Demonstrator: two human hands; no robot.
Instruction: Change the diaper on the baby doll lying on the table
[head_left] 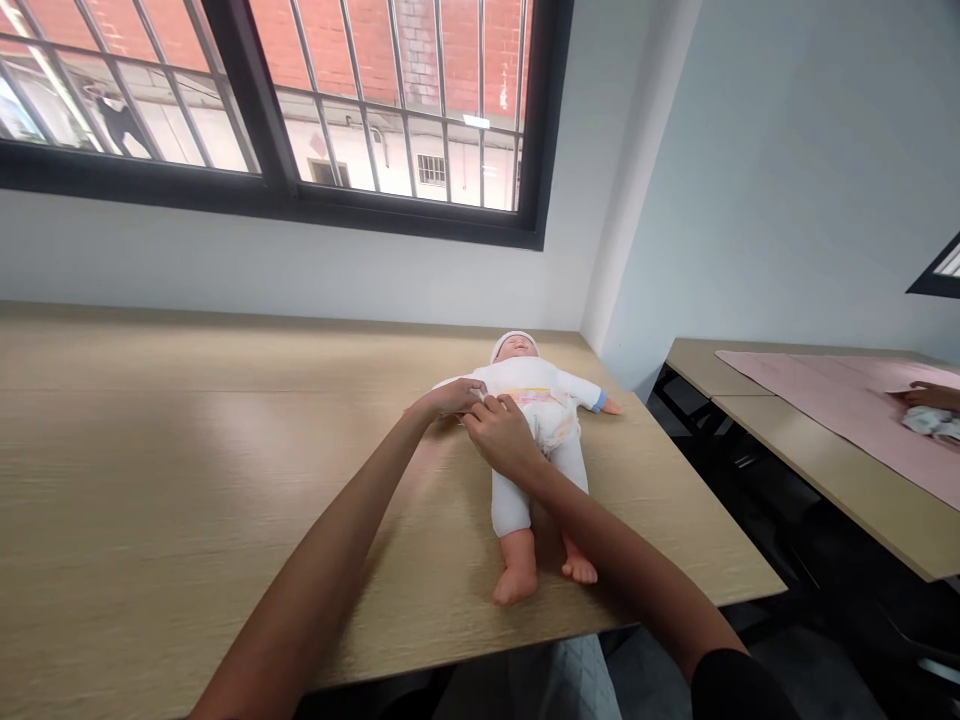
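A baby doll (pixel 517 347) in a white cap and white suit with a blue cuff lies on its back on the wooden table (pixel 225 480). Around its waist is a white diaper (pixel 556 418) with a coloured band. At the doll's left-of-picture side, my left hand (pixel 456 397) has its fingers bent at the diaper's edge. My right hand (pixel 501 430) is right beside it, fingers pinched together over the waist. Both hands meet at a small white piece that looks like a diaper tab; the fingertips partly hide it. The doll's bare feet point toward me.
The wall and a barred window (pixel 405 215) stand behind the table. Across a gap on the right, another table (pixel 832 470) bears a pink cloth (pixel 840 400), where another person's hand touches a white item (pixel 930 420).
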